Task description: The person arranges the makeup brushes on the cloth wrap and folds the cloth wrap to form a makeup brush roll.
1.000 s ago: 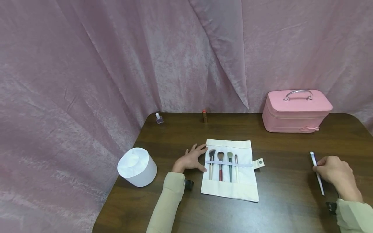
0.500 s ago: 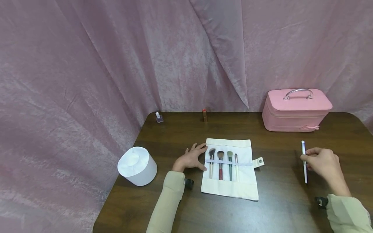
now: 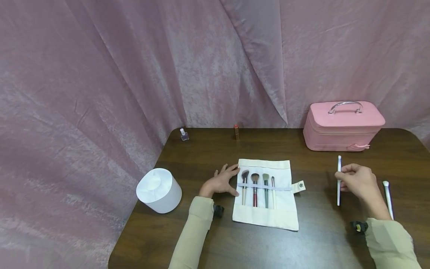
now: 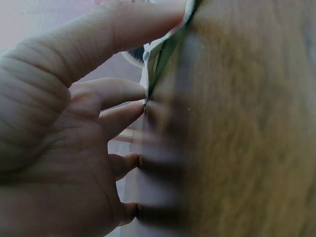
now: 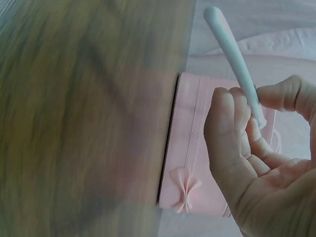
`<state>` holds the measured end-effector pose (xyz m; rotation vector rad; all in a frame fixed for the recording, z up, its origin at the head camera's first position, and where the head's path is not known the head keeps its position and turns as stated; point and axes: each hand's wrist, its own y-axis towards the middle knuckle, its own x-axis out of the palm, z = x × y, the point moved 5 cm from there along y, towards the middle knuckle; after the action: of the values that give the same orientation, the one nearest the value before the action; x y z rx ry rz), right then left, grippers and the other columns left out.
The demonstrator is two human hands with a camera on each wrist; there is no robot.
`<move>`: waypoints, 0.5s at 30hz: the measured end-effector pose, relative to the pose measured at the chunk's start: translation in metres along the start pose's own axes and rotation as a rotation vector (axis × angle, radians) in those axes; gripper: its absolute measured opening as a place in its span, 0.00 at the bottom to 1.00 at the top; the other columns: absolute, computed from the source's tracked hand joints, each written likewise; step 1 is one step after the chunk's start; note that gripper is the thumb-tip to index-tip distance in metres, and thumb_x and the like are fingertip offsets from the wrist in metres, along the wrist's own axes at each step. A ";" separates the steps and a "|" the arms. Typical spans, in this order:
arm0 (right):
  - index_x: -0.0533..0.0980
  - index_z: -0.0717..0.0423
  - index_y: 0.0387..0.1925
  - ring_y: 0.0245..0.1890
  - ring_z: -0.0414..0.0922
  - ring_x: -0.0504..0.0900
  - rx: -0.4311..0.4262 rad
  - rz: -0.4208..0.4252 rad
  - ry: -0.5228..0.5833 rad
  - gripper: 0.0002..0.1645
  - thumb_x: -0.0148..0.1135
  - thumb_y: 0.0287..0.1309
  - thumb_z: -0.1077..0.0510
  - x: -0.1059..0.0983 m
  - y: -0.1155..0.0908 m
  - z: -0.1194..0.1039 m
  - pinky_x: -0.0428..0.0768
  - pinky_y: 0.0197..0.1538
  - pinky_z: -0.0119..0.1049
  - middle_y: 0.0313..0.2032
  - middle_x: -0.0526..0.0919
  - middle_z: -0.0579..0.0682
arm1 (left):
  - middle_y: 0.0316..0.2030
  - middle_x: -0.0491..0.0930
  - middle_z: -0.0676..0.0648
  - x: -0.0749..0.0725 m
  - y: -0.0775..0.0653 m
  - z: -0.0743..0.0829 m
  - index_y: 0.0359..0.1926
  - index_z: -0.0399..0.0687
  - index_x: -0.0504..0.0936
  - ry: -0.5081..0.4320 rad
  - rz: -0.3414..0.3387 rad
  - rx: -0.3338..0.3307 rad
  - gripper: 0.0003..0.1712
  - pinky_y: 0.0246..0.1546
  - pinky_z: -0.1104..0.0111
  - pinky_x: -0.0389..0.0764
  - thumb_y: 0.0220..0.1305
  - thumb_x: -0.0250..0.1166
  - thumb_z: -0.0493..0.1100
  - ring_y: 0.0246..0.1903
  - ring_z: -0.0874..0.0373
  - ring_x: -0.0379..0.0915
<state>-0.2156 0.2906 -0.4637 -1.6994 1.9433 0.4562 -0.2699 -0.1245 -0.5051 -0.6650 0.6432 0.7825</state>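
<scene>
Brush [image 3: 338, 191] is pinched by the right grip [image 3: 361, 181], above the bench [image 3: 322, 239]. It is probably light, stiff, somewhat slippery; best to hold its middle. The left grip [image 3: 220, 184], fingers spread, touches the pouch [image 3: 265, 219].

Pink drapery [image 3: 134, 74] fills the upper frame I face, behind a dark table [image 3: 198, 157]. Mid-height, left to right: small bottle [image 3: 184, 135], upright lipstick [image 3: 236, 132], pink handled case [image 3: 343, 129]. Lower left of centre: white rounded container [image 3: 159, 190].
</scene>
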 end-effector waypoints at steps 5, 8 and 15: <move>0.72 0.77 0.47 0.20 0.38 0.80 -0.001 0.026 0.040 0.20 0.54 0.66 0.60 0.007 0.002 -0.010 0.84 0.26 0.35 0.24 0.81 0.50 | 0.80 0.44 0.50 -0.001 0.000 0.000 0.79 0.48 0.57 0.000 0.005 -0.002 0.56 0.71 0.39 0.31 0.55 0.79 0.43 0.78 0.43 0.25; 0.72 0.77 0.47 0.20 0.38 0.80 -0.013 0.032 0.061 0.20 0.52 0.67 0.60 0.012 0.003 -0.017 0.84 0.26 0.35 0.24 0.81 0.50 | 0.80 0.45 0.50 -0.001 0.000 0.000 0.79 0.48 0.57 0.003 0.007 -0.005 0.56 0.71 0.38 0.31 0.55 0.79 0.43 0.78 0.43 0.25; 0.72 0.78 0.48 0.19 0.38 0.81 -0.012 0.043 0.128 0.20 0.52 0.67 0.60 0.022 0.006 -0.029 0.85 0.26 0.37 0.24 0.81 0.50 | 0.80 0.45 0.50 0.001 0.001 -0.001 0.79 0.47 0.57 0.006 0.004 0.005 0.56 0.71 0.38 0.31 0.55 0.79 0.44 0.78 0.42 0.25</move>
<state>-0.2284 0.2573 -0.4533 -1.7352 2.0754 0.3839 -0.2709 -0.1241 -0.5067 -0.6616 0.6517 0.7823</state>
